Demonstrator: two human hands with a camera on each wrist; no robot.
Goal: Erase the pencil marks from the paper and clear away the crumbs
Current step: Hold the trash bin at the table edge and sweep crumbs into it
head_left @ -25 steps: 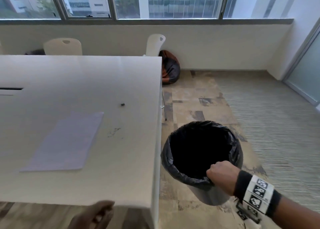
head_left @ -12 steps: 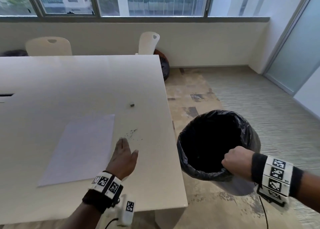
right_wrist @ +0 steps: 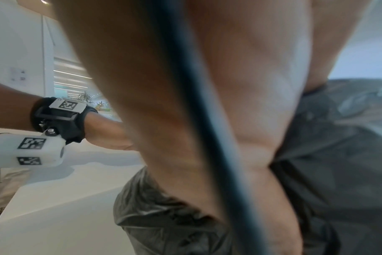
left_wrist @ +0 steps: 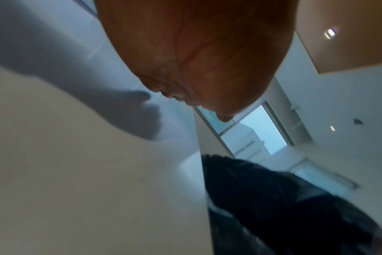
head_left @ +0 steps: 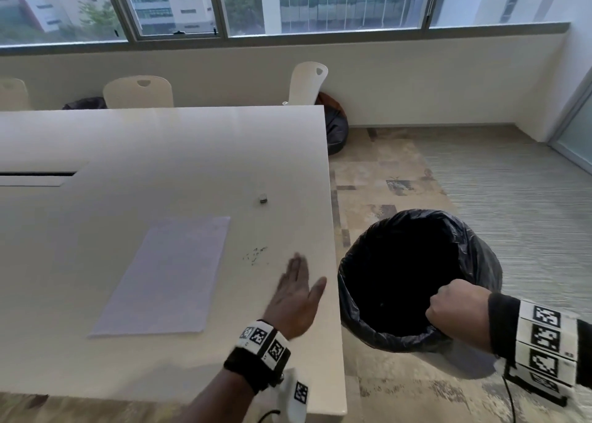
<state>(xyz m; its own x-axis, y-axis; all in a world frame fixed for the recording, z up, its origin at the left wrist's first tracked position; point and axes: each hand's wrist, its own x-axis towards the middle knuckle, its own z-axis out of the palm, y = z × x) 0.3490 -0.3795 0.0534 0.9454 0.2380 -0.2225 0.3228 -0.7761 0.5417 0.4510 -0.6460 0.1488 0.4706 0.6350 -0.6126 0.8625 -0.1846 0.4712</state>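
An office meeting room, by the look of it. Long white conference table (head_left: 166,153) with a cable slot (head_left: 37,174) cut into its top. Pale moulded chairs (head_left: 139,92) pushed in along the far side. Wide band of windows (head_left: 320,3) facing glass-fronted office blocks. Patchy carpet tiles (head_left: 480,192) underfoot, a frosted glass partition (head_left: 576,134) at the right. Recessed ceiling lights (left_wrist: 329,32) in the left wrist view; a wall switch plate (right_wrist: 18,76) and indoor plants (right_wrist: 85,97) in the right wrist view.
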